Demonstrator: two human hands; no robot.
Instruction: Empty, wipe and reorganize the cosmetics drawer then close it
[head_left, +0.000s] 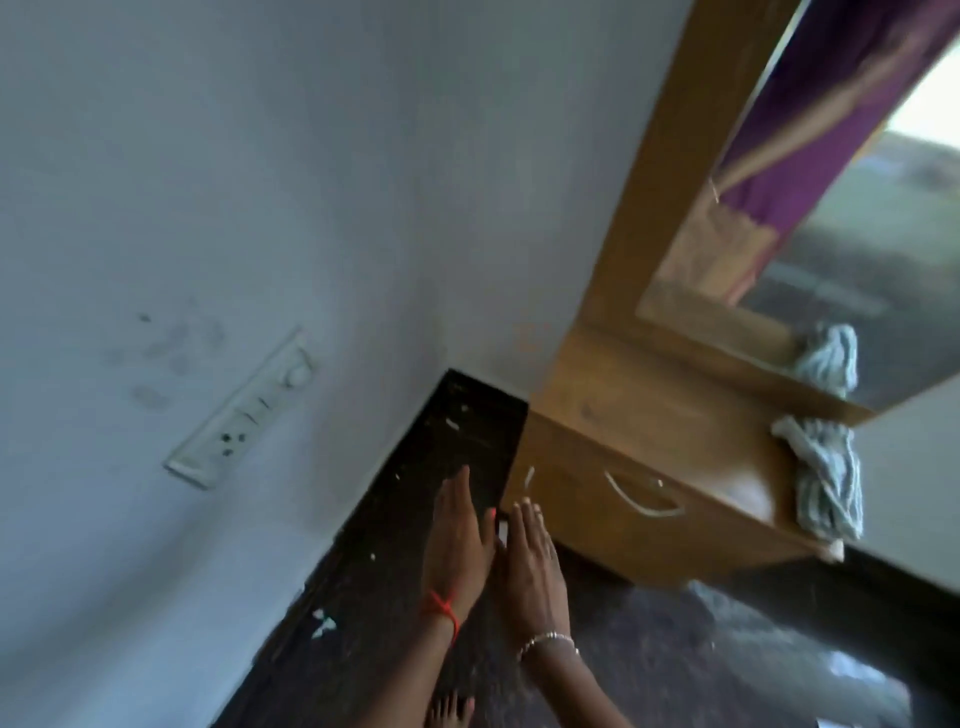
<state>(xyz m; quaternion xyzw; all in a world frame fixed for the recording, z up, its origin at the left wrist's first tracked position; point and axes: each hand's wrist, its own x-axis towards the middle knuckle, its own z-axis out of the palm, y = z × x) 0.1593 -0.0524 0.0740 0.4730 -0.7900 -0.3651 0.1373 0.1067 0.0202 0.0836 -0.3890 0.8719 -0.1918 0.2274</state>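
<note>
Beside the shut brown wooden drawer (587, 512), left hand (457, 530) and right hand (530, 564) hover, fingers straight, holding nothing. Emptying looks not yet begun; next, grip the curved metal handle (631, 500) and pull.

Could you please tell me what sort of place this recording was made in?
Most likely a bedroom in a home: a wooden dressing table with a mirror and a drawer stands against a plain wall, a cloth lies on it, and the wall carries a switchboard.
</note>
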